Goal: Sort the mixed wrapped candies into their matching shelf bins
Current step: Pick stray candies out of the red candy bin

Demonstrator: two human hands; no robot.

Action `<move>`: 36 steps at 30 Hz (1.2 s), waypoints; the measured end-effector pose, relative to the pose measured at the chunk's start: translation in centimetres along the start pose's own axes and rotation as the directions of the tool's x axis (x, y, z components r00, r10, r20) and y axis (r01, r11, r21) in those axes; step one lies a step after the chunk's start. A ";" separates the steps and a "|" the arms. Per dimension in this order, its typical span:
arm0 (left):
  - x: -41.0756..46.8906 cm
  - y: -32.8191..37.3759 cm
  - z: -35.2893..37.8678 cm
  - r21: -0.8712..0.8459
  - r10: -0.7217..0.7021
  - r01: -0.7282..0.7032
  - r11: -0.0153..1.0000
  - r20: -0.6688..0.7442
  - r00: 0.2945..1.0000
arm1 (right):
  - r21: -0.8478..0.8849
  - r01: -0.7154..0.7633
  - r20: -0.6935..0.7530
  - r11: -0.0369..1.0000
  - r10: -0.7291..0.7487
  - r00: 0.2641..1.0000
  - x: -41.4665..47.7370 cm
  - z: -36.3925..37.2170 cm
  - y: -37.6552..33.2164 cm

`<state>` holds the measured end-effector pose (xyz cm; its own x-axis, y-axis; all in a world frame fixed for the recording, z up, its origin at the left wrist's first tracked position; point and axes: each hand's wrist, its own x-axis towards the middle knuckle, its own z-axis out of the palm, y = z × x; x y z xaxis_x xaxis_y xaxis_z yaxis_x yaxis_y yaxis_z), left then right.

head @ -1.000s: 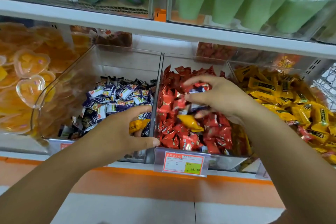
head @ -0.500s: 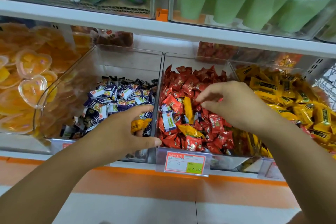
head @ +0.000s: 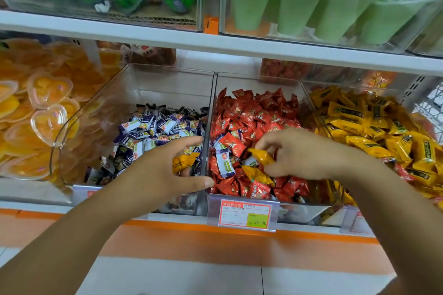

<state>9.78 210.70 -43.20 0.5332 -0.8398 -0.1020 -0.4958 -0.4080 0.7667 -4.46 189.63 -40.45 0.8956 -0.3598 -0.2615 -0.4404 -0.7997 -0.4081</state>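
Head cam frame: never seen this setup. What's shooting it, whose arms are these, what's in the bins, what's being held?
There is no robot here. A person wears one wide-angle camera on the head, looking forward and down, so the two arms entering from the bottom are their own. In front is a shop shelf with clear bins: purple-and-white candies on the left, red candies in the middle, yellow candies on the right. The left hand grips a yellow candy beside the divider between the first two bins. The right hand pinches a second yellow candy over the red pile, where a stray yellow wrapper lies mixed in. Heart-shaped jelly cups sit far left, and a price tag hangs below the red bin.
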 end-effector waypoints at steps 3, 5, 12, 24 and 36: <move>-0.1 0.4 0.0 -0.013 -0.007 0.007 1.000 -0.004 1.000 | -0.160 0.056 0.084 0.986 -0.043 0.996 0.9 2.6 0.1; -0.2 0.7 0.2 -0.025 0.009 -0.010 1.000 -0.029 1.000 | -0.135 0.049 0.076 0.990 -0.039 0.996 1.5 3.0 0.2; -0.3 1.0 0.0 -0.105 0.072 -0.093 0.990 -0.187 0.980 | 0.172 0.101 -0.070 0.980 -0.090 0.993 -0.6 -0.1 -0.7; 0.4 2.3 1.6 -0.173 0.089 -0.150 0.973 -0.315 0.945 | 0.504 0.248 -0.340 0.828 -0.074 0.937 0.5 1.9 -5.0; 0.8 3.3 1.4 -0.312 0.089 -0.181 0.933 -0.286 0.954 | 0.355 0.202 -0.394 0.913 -0.049 0.918 0.3 2.6 -6.2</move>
<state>7.64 208.18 -41.65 0.6604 -0.7354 0.1520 -0.3447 -0.1170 0.9314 -1.61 195.71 -40.32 0.8682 -0.4802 0.1252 -0.2436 -0.6322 -0.7355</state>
